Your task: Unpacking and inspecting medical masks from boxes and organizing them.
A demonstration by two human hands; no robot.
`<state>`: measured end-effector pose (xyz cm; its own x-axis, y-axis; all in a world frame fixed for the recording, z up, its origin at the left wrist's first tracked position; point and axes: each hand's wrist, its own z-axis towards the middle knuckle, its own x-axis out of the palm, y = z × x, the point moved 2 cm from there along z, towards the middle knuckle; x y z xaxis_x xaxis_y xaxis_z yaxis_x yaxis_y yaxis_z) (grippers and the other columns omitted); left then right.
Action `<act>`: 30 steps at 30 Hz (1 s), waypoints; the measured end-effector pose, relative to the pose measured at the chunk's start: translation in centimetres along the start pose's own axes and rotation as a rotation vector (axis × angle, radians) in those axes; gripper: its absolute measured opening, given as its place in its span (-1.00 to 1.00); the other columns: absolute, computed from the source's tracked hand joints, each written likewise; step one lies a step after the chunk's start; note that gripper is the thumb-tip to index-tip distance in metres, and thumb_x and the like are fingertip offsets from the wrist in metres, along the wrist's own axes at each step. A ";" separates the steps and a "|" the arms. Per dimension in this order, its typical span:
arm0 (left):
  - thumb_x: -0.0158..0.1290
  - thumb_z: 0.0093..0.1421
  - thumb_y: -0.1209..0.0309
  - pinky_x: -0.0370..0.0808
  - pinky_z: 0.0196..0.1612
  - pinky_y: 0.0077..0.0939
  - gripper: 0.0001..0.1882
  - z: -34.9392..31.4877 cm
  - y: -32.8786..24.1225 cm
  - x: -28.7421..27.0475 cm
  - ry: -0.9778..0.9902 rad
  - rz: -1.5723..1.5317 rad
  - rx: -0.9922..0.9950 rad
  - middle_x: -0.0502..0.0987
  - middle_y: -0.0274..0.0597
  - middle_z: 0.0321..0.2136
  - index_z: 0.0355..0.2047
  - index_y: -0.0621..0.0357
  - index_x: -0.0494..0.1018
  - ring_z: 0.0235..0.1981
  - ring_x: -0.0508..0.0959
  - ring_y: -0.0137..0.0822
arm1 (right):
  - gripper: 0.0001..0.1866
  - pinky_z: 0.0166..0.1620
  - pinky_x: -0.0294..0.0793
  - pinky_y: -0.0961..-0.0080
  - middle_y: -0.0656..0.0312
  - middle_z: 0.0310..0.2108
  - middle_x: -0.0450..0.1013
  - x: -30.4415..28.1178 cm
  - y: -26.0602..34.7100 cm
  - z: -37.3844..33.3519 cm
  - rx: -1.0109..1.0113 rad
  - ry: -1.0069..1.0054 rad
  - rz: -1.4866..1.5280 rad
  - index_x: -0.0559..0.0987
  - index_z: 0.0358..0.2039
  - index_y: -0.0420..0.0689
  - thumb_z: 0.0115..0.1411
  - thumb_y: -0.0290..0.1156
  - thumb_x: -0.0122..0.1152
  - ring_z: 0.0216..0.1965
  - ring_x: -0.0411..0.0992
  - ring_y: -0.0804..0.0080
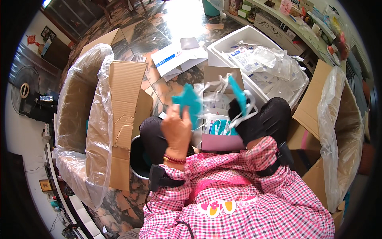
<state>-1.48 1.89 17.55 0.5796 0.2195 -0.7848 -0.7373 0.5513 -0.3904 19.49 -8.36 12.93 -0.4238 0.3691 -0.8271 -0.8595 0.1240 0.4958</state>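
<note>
My bare left hand [176, 128], with a dark red bead bracelet at the wrist, has its fingers closed on a flat teal piece [189, 102], smeared by motion. To its right, my right hand [251, 124] wears a black glove and grips a narrow teal piece [238, 90] with white straps. White strap-like strands [215, 86] stretch between the two pieces; whether they join both cannot be made out. Below and between my hands stands an open carton [221, 143] with a mauve front flap. Inside it lie more teal pieces [218, 127] with white strands.
A white foam box [219, 59] full of clear packets [274, 69] stands at the far right. Large cartons lined with clear plastic flank me, one left [127, 91], one right [312, 97]. A dark bin [137, 169] sits by my left knee. White cardboard [175, 59] lies ahead on the floor.
</note>
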 end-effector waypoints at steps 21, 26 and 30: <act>0.05 0.38 0.24 0.43 -0.41 -0.09 -0.71 0.5 -3.0 -0.2 0.198 -0.656 -0.278 0.50 0.15 -0.54 -0.26 0.28 0.45 -0.47 0.54 0.18 | -0.53 0.04 0.51 0.31 0.01 -0.07 0.53 4.9 2.8 -2.8 -0.036 0.137 0.735 0.48 0.11 -0.21 0.24 -0.26 0.20 -0.05 0.53 0.14; 0.08 0.37 0.22 0.45 -0.28 -0.21 -0.65 0.3 -3.2 -0.7 0.079 -0.452 -0.203 0.56 0.03 -0.44 -0.24 0.37 0.46 -0.42 0.54 -0.10 | -0.51 0.05 0.50 0.29 -0.02 -0.07 0.54 4.5 1.0 -2.9 0.032 0.184 0.742 0.51 0.07 -0.22 0.18 -0.23 0.26 -0.03 0.53 0.12; 0.11 0.35 0.23 0.46 -0.29 -0.16 -0.66 3.4 2.1 -3.7 -0.243 -0.117 -0.212 0.59 0.16 -0.33 -0.20 0.36 0.49 -0.31 0.62 0.00 | -0.49 0.06 0.49 0.29 -0.04 -0.07 0.54 2.8 -3.7 -1.5 0.219 0.122 0.707 0.54 0.04 -0.23 0.14 -0.21 0.31 -0.02 0.52 0.10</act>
<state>-4.03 4.94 21.28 0.7117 0.3635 -0.6011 -0.7016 0.4106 -0.5824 21.03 -9.16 8.38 -0.8937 0.3255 -0.3088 -0.2994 0.0800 0.9508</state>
